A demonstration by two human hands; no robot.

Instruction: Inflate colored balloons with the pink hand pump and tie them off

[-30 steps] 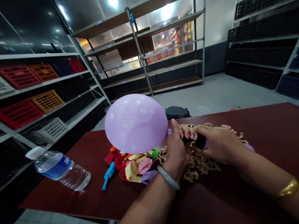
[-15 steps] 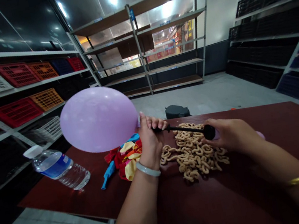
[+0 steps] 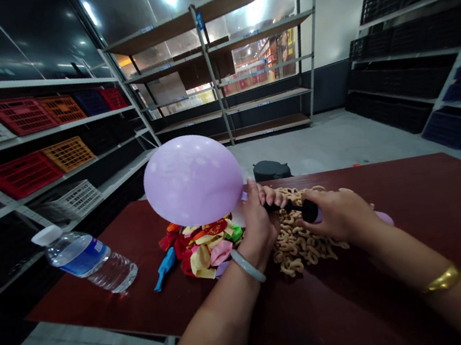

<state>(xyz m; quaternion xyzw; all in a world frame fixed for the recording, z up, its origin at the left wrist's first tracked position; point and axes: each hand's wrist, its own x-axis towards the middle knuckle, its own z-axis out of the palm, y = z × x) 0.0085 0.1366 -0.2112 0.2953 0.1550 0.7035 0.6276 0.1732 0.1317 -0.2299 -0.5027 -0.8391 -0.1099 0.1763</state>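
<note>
A blown-up light purple balloon (image 3: 193,180) is in the air at the left of my left hand (image 3: 261,214). That hand is closed around the balloon's neck and the black end of a hand balloon pump (image 3: 310,211). My right hand (image 3: 341,213) wraps the pump's purple barrel behind its black cap; most of the barrel is hidden by the palm. Only a short piece of black rod shows between the hands. Beneath them lies a heap of tan, curled, ring-like pieces (image 3: 300,249). Limp balloons (image 3: 201,258) in several colours lie left of my left wrist.
A water bottle (image 3: 89,260) with a white cap stands at the left of the dark red table (image 3: 433,208). Shelves with crates (image 3: 21,114) line the left side. Metal racks (image 3: 216,80) stand at the back. A dark bin-like object (image 3: 271,169) is past the table's far edge.
My left hand and the balloon have moved right, towards my right hand. The visible pump rod has become much shorter. More of the limp balloons now shows.
</note>
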